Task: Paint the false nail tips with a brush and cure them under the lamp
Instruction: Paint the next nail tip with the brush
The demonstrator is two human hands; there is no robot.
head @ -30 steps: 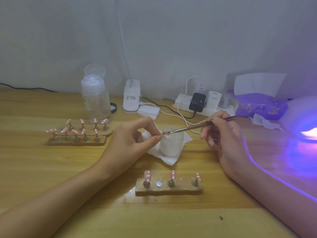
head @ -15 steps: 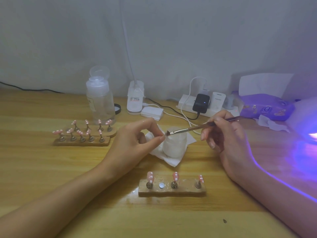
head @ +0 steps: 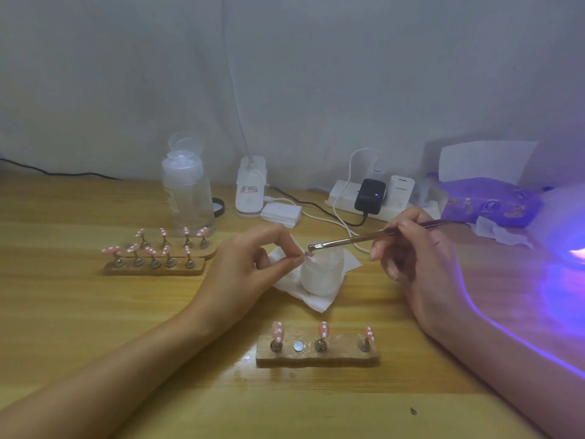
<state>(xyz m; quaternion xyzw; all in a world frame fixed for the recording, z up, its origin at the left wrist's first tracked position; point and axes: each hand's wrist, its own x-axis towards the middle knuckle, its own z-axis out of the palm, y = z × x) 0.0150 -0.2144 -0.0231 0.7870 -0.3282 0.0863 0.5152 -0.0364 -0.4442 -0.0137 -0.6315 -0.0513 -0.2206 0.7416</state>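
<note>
My left hand (head: 250, 264) pinches a small pink nail tip (head: 307, 254) between thumb and forefinger, just above a white jar (head: 321, 274). My right hand (head: 411, 248) grips a thin brush (head: 357, 239), whose bristle end sits right at the tip. A near wooden holder (head: 316, 356) carries three pink dotted tips and one bare magnet. Further left, two wooden holders (head: 155, 267) carry several pink tips on stands. The curing lamp (head: 569, 236) glows purple at the right edge.
A white tissue (head: 313, 296) lies under the jar. A clear pump bottle (head: 186, 191), a white lamp base (head: 250, 191), a power strip (head: 342, 194) with plugs and cables, and a purple tissue pack (head: 490, 201) line the back of the wooden table (head: 79, 327).
The brush end has shifted slightly at the held tip. Both hands stay over the jar. The view has shifted a little.
</note>
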